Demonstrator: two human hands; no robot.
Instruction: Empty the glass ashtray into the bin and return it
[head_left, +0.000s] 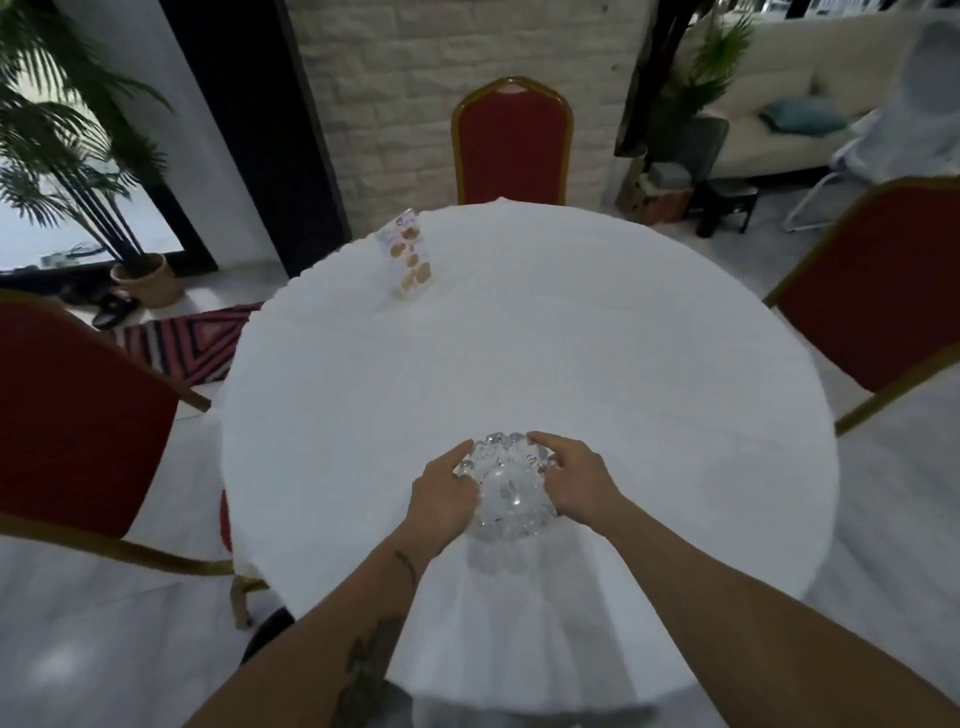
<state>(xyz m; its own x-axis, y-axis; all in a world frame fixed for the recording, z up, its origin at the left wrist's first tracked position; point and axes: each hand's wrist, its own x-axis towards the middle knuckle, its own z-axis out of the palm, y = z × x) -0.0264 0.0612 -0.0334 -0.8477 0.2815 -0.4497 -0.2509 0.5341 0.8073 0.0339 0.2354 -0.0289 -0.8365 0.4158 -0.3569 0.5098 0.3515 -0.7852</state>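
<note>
A clear cut-glass ashtray (506, 488) is near the front edge of a round table with a white cloth (519, 338). My left hand (444, 493) grips its left rim and my right hand (571, 475) grips its right rim. The ashtray casts a faint shadow on the cloth just below it, so it seems slightly raised or tilted; I cannot tell which. Its contents are not discernible. No bin is in view.
A standing menu card (410, 254) is on the table's far left. Red chairs with gold frames stand at the far side (511, 143), left (78, 415) and right (872, 291). A potted palm (78, 156) and a striped rug (192, 343) lie left; a sofa (789, 93) back right.
</note>
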